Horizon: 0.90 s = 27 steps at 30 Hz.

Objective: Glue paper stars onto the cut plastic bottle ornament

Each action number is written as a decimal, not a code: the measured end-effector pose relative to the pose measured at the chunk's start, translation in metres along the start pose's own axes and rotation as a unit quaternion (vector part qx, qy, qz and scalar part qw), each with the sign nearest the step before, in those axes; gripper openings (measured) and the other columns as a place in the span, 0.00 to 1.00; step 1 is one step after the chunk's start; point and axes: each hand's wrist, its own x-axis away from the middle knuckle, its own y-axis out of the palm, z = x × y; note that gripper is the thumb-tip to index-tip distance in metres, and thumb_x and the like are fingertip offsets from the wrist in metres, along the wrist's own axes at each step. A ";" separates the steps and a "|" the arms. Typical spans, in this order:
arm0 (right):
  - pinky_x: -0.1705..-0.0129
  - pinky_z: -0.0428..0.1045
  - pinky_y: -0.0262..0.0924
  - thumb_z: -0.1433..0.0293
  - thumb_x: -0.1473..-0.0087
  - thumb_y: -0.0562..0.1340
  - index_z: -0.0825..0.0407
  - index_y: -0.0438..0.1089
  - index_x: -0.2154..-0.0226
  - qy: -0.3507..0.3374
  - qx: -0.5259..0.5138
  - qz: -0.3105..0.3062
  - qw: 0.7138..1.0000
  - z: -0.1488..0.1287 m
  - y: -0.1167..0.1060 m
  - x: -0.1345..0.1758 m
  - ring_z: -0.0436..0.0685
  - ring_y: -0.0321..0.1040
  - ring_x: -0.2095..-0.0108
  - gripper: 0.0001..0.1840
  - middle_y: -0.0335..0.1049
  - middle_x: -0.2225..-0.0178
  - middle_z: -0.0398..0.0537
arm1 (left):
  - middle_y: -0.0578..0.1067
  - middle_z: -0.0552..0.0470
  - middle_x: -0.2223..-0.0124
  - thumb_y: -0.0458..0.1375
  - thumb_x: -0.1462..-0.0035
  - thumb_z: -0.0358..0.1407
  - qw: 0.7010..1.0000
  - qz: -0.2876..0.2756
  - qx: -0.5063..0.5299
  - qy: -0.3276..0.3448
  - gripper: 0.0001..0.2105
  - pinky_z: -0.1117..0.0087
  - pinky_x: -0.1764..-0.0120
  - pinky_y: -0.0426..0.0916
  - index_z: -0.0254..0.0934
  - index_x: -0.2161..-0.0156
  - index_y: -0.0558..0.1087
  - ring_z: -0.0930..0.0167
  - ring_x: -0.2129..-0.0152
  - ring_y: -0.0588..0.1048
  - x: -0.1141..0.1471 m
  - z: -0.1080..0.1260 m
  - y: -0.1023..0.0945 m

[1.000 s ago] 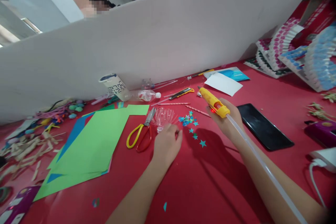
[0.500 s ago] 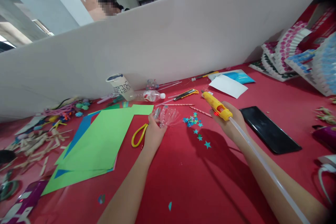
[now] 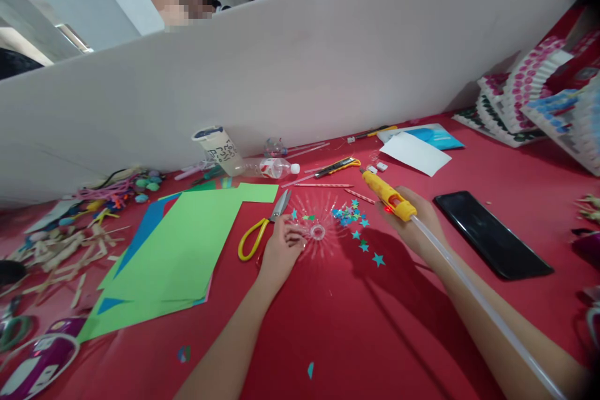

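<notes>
A clear plastic bottle top (image 3: pixel 317 232), cut into a fringe of strips, lies spread on the red table with its round neck upward. My left hand (image 3: pixel 282 245) rests at its left edge, fingers loosely bent and apart, touching the outer strips. My right hand (image 3: pixel 419 225) is wrapped round a yellow hot glue gun (image 3: pixel 388 195), its nozzle toward the far left and a red light lit. From its back runs a long clear glue stick (image 3: pixel 469 287). Small blue-green star sequins (image 3: pixel 347 215) lie between the hands. Yellow-handled scissors (image 3: pixel 255 239) lie left of my left hand.
Green paper sheets (image 3: pixel 173 250) lie at left, beside craft pieces. Behind are a paper cup (image 3: pixel 218 150), a plastic bottle (image 3: pixel 272 168), a utility knife (image 3: pixel 337 167) and striped straws (image 3: pixel 323 185). A black phone (image 3: pixel 492 234) lies at right. A white partition (image 3: pixel 300 75) stands behind.
The fringed bottle top, earlier bunched in my left hand, now lies spread flat with its neck up. My left fingers have loosened. My right hand still holds the glue gun.
</notes>
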 end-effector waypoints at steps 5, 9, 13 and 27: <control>0.76 0.46 0.47 0.63 0.50 0.60 0.49 0.56 0.77 0.008 0.002 -0.006 1.000 0.002 0.002 0.002 0.49 0.51 0.80 0.13 0.54 0.80 0.38 | 0.71 0.54 0.64 0.54 0.56 0.26 1.000 -0.002 0.014 -0.014 0.21 0.74 0.70 0.70 0.39 0.54 0.58 0.75 0.72 0.74 0.001 0.011 -0.010; 0.76 0.46 0.47 0.63 0.51 0.61 0.49 0.55 0.77 0.018 -0.002 -0.002 1.000 0.007 0.002 0.000 0.49 0.51 0.80 0.13 0.53 0.80 0.37 | 0.70 0.52 0.61 0.50 0.56 0.22 0.998 0.054 -0.024 0.013 0.24 0.73 0.70 0.70 0.39 0.52 0.56 0.75 0.72 0.73 0.003 0.029 -0.036; 0.76 0.46 0.48 0.62 0.50 0.60 0.49 0.56 0.77 0.017 -0.004 0.010 1.000 0.007 0.000 -0.002 0.49 0.52 0.80 0.13 0.54 0.80 0.38 | 0.71 0.53 0.63 0.51 0.49 0.24 0.963 0.180 -0.140 0.142 0.14 0.71 0.63 0.69 0.39 0.56 0.62 0.74 0.70 0.73 0.028 0.064 -0.040; 0.74 0.47 0.47 0.64 0.49 0.59 0.50 0.54 0.78 -0.008 -0.018 0.037 0.999 0.005 -0.009 -0.009 0.49 0.52 0.78 0.14 0.54 0.79 0.38 | 0.60 0.28 0.39 0.46 0.39 0.30 0.870 -0.117 -0.436 0.199 0.23 0.52 0.42 0.57 0.17 0.42 0.57 0.53 0.41 0.57 0.035 0.049 0.110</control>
